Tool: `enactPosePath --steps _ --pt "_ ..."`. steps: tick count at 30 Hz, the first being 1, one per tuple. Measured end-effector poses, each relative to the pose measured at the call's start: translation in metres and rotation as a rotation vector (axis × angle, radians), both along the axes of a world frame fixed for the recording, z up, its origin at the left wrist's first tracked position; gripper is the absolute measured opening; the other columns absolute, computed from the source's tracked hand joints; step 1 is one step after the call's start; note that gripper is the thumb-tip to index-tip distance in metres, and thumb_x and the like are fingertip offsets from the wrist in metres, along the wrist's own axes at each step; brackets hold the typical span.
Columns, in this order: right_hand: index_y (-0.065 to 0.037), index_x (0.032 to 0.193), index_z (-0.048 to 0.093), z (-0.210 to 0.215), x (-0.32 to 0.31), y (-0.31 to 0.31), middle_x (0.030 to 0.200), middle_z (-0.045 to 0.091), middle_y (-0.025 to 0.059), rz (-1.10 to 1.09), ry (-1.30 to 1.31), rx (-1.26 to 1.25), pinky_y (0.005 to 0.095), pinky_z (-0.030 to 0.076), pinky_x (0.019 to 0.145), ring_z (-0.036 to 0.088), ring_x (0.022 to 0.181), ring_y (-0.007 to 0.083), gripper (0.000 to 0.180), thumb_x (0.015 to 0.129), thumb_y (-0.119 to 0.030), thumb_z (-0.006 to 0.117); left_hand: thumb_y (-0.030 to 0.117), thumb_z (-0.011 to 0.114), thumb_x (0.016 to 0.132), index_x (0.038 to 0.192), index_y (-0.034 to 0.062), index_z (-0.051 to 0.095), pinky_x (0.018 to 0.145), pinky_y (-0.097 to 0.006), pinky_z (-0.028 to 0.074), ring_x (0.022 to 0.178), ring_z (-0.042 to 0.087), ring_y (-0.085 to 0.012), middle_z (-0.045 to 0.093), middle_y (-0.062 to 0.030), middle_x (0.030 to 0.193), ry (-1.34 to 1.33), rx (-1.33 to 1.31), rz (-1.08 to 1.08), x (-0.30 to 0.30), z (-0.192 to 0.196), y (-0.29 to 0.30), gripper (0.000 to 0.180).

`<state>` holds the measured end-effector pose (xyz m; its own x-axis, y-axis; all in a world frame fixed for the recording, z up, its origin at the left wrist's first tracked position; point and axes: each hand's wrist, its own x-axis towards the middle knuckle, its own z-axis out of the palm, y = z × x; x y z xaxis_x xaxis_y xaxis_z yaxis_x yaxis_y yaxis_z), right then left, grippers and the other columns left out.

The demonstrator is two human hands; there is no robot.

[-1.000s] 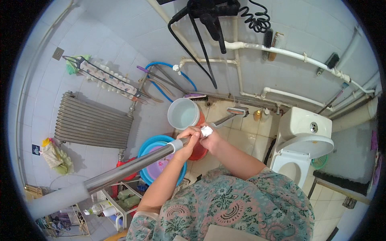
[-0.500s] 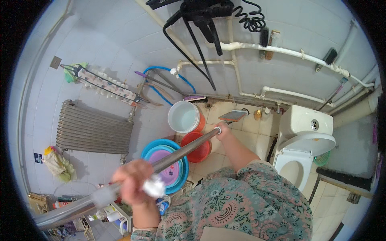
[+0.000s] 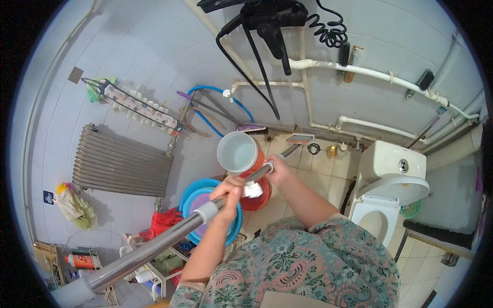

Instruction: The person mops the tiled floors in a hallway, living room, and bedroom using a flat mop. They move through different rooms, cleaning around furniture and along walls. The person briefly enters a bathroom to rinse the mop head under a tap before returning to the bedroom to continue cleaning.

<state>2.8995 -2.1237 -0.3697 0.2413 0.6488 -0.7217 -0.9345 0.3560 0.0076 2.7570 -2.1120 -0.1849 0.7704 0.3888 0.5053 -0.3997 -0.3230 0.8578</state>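
A long metal pole (image 3: 174, 236) with white collars slants from the lower left toward the floor at the far wall. A flat grey-and-orange head (image 3: 300, 139) lies at its far end, so it looks like a floor squeegee. My right hand (image 3: 277, 170) is closed round the pole near its far white collar. Nearer to me, my left hand (image 3: 228, 195) wraps the pole and presses a crumpled white wad (image 3: 252, 190) against it. The wad looks like tissue or cloth; its exact kind I cannot tell. Part of the pole is hidden by my hands.
Below the pole are a red tub (image 3: 263, 197), a white bucket (image 3: 237, 152) and stacked blue basins (image 3: 239, 218). The toilet (image 3: 393, 159) stands right with its lid up. A radiator (image 3: 123, 161) is on the left wall; a shelf rack (image 3: 163, 274) holds bottles. A hair dryer (image 3: 272, 31) hangs above.
My left hand has moved along the pole with the white wad, away from me and closer to my right hand. The flat head has shifted slightly farther away, and the view has tilted a little.
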Motion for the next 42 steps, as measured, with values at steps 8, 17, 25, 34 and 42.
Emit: enactPosePath --steps 8,17,25,34,42 --pt "-0.002 0.097 0.050 0.040 -0.010 -0.025 0.099 0.056 0.0136 -0.011 -0.013 0.327 0.0424 0.047 0.086 0.057 0.091 0.0265 0.019 0.089 -0.017 0.042 0.007 0.053 0.088 0.075 0.0020 0.049 0.072 -0.028 0.040 0.076 0.047 -0.0134 0.054 -0.0050 0.080 0.370 -0.128 0.015 0.055 -0.063 0.005 0.014" --pt "0.002 0.098 0.051 0.005 0.011 -0.026 0.093 0.058 0.0176 0.166 -0.050 0.050 0.0428 0.053 0.072 0.061 0.085 0.0303 0.021 0.079 -0.005 0.043 0.009 0.055 0.086 0.070 0.0050 0.048 0.072 -0.032 0.042 0.065 0.045 -0.0147 0.049 -0.0030 0.069 0.296 -0.184 0.096 0.044 -0.026 -0.014 0.019" --pt "-0.002 0.076 0.045 -0.059 0.025 0.008 0.068 0.048 0.0097 -0.002 0.022 -0.003 0.0319 0.047 0.050 0.050 0.057 0.0215 0.005 0.077 -0.007 0.047 0.017 0.054 0.084 0.063 0.0101 0.040 0.057 -0.035 0.034 0.056 0.040 -0.0180 0.042 -0.0023 0.059 -0.014 -0.099 0.087 -0.008 0.068 -0.007 0.026" --pt "-0.003 0.082 0.043 -0.087 0.044 -0.006 0.069 0.049 0.0092 -0.069 -0.033 -0.184 0.0305 0.047 0.050 0.051 0.058 0.0196 0.007 0.079 -0.008 0.047 0.023 0.048 0.088 0.065 0.0144 0.034 0.057 -0.031 0.031 0.050 0.035 -0.0127 0.035 0.0031 0.052 -0.194 -0.128 0.054 -0.031 0.119 -0.016 0.029" --pt "-0.005 0.082 0.045 0.013 0.026 -0.012 0.067 0.050 0.0074 -0.044 -0.022 -0.052 0.0283 0.047 0.050 0.051 0.058 0.0182 0.008 0.080 -0.012 0.049 0.004 0.052 0.086 0.071 0.0054 0.044 0.073 -0.035 0.040 0.070 0.047 -0.0163 0.051 -0.0045 0.072 0.025 -0.027 -0.028 0.028 -0.001 0.007 0.017"
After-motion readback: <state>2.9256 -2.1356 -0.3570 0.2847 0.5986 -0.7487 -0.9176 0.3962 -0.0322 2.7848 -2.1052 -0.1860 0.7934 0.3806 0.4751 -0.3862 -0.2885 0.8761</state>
